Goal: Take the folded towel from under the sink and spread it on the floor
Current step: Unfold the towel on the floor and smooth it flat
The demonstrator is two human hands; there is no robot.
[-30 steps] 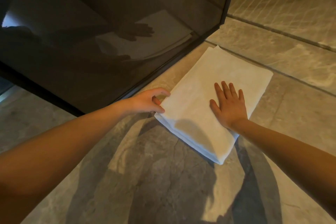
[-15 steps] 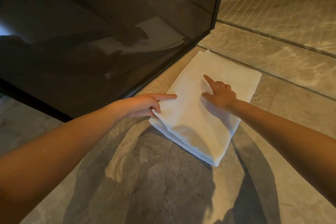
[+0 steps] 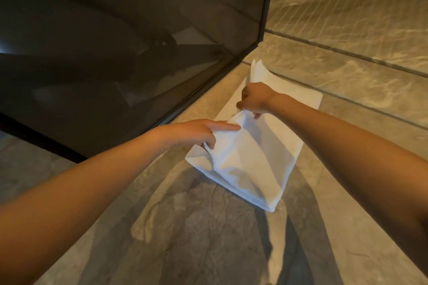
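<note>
A white folded towel lies on the stone floor beside a dark glass panel. My left hand pinches the towel's top layer at its left edge, forefinger stretched out along the cloth. My right hand is closed on the same layer farther back, lifting it into a raised ridge between the two hands. The lower layers stay flat on the floor, and a far corner of the towel sticks up behind my right hand.
The dark glass panel with a black frame stands close on the left. A tiled step and wall rise behind the towel. Open floor lies in front, crossed by the shadows of my arms.
Both hands went from resting on the towel to gripping its top layer. That layer has come up off the pile, and my right hand has moved farther back.
</note>
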